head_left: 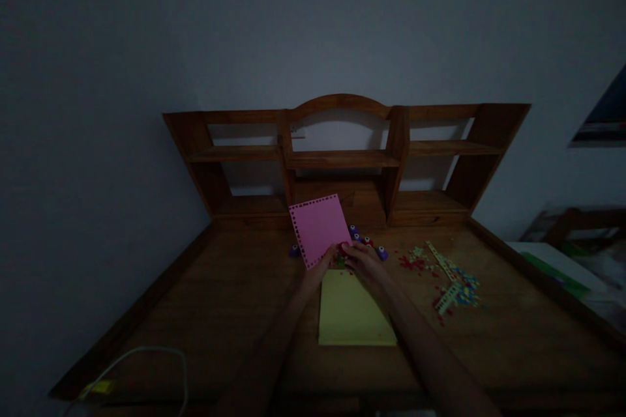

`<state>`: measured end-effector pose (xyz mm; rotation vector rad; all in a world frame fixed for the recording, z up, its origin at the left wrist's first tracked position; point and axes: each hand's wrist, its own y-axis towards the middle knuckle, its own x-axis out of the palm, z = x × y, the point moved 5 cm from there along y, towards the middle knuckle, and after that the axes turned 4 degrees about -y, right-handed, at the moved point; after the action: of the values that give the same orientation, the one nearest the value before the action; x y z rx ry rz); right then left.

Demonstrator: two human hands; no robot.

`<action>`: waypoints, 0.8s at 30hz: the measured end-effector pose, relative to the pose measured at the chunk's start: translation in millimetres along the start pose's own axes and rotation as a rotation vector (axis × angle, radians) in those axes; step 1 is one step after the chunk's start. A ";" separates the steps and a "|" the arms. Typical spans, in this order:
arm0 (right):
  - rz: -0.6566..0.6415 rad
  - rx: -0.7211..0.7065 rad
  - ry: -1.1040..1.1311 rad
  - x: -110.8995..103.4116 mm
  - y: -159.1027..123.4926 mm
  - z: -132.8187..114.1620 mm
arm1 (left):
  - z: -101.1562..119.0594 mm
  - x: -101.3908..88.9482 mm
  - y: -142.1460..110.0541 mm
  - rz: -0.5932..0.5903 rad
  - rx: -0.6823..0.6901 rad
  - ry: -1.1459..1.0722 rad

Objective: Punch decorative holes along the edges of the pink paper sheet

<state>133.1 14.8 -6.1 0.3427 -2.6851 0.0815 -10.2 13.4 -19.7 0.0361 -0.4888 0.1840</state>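
Note:
A pink sheet of paper [320, 229] is raised over the desk, with a row of punched holes along its top and left edges. My left hand [327, 262] pinches it near the lower right corner. My right hand [362, 257] is closed around a small red craft punch [344, 247] at the sheet's right lower edge; the fingers cover much of it. Below both hands lies a pale yellow sheet or pad [355, 313]. Just behind the hands stand several small punches, among them a purple one [382, 253] at the right and another purple punch [294, 251] at the left.
To the right, small red cut-out bits [412, 263] and blue bits [468, 290] lie scattered around a punched pale strip [441, 260] and a second strip [447, 298]. A wooden shelf unit [342, 159] rises at the back. A white cable [147, 348] curls at the front left.

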 end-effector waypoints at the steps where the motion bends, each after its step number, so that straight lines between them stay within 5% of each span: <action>1: -0.010 0.008 -0.001 0.8 -0.7 -0.4 | -0.2 -0.5 -0.3 0.000 -0.004 0.018; 24: 0.006 0.007 -0.034 -4.9 3.8 -0.8 | 15.8 10.5 -13.6 -0.079 0.037 0.081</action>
<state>136.7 19.6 -7.5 0.3406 -2.7206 0.0876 -6.0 0.5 -0.7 0.0836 -0.4020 0.1169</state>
